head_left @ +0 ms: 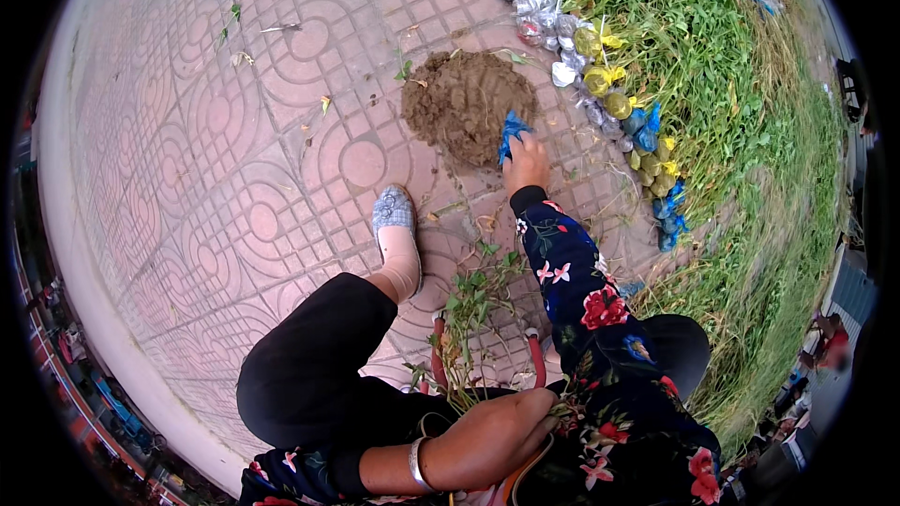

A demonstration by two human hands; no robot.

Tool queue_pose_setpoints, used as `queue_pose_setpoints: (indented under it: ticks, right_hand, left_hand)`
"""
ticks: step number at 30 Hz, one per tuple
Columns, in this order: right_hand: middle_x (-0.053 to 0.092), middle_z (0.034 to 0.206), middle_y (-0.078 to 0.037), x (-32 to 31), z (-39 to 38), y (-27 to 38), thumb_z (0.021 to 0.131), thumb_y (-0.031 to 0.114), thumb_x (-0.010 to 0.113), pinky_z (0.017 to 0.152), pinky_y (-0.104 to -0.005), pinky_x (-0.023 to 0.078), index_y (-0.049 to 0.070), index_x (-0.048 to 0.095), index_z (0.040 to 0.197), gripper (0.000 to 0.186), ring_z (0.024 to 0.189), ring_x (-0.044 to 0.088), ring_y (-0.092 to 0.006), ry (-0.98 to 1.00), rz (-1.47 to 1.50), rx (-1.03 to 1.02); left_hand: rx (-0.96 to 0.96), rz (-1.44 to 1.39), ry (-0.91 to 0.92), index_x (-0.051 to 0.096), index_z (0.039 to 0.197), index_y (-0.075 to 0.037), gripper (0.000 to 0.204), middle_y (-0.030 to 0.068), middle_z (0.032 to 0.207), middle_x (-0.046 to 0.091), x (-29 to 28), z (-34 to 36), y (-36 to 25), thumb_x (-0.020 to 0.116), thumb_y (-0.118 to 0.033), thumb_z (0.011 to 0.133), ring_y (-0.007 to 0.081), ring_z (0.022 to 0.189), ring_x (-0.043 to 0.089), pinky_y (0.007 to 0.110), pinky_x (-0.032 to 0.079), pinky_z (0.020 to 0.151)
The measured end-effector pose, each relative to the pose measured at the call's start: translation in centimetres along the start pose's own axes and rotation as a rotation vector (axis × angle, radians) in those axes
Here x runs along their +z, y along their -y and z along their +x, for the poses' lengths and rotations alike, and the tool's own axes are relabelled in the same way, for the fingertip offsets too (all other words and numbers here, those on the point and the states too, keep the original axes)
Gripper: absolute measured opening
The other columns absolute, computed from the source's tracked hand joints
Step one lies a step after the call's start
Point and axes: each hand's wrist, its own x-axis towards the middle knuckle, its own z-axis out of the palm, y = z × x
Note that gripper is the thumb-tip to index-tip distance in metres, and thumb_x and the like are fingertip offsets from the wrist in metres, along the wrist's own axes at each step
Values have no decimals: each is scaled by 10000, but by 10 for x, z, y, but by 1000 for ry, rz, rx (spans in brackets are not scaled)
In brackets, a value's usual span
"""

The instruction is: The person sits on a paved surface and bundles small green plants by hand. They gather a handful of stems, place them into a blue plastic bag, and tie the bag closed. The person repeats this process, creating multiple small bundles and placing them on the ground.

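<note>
My right hand [528,167] is closed on a crumpled blue plastic bag [512,134]. It holds the bag at the right edge of a mound of damp brown soil [457,98] on the paving. Close to my lap, my left hand [497,433], with a silver bangle at its wrist, is curled round a bunch of leafy green seedlings [472,305]. Their stems run up past the hand, leaves pointing away from me; the fingertips are partly hidden.
A row of small filled plastic bags [600,82], clear, yellow and blue, lines the paving's right side. Beyond them lies a long heap of cut green plants [684,28]. Two red bars [536,361] stand between my legs. My shoe [394,209] rests left of the seedlings. Scissors [281,27] lie far left.
</note>
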Motion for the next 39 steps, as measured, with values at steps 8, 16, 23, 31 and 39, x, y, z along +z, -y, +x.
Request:
queue_pose_setpoints:
  ticks: [8,16,23,31,39]
  right_hand:
    - [522,855,-46,0,5,-3,671,77,558,712,-386,415,96,536,732,68,843,496,-260,24,-77,-44]
    - [519,804,-55,-10,-5,-11,716,108,508,705,-380,418,111,560,709,53,836,502,-255,117,-88,-86]
    - [562,854,-115,-38,-22,-11,694,93,559,713,-394,438,48,566,760,80,839,535,-306,269,52,78]
    - [571,719,-46,-83,-5,-19,756,64,581,582,-277,449,18,547,869,127,628,552,-148,334,1242,456]
    - [568,979,-87,-159,6,20,810,31,522,724,-336,500,17,468,1100,296,835,581,-178,406,1974,407]
  left_hand:
    - [13,12,14,394,846,-3,159,206,685,466,-1,0,-2,493,-128,830,379,649,498,417,400,580]
    - [1,158,54,442,838,6,158,218,694,461,-1,-4,-9,494,-143,824,385,664,473,406,387,601]
    - [94,147,-27,395,875,-5,172,200,690,482,9,-7,-11,510,-119,818,381,651,512,414,406,565]
    - [143,202,-31,386,845,-15,150,195,659,464,18,-6,-21,487,-125,834,394,621,490,416,380,530]
    - [184,188,-94,402,841,-5,126,210,666,470,23,2,-12,480,-104,837,410,627,477,417,379,532]
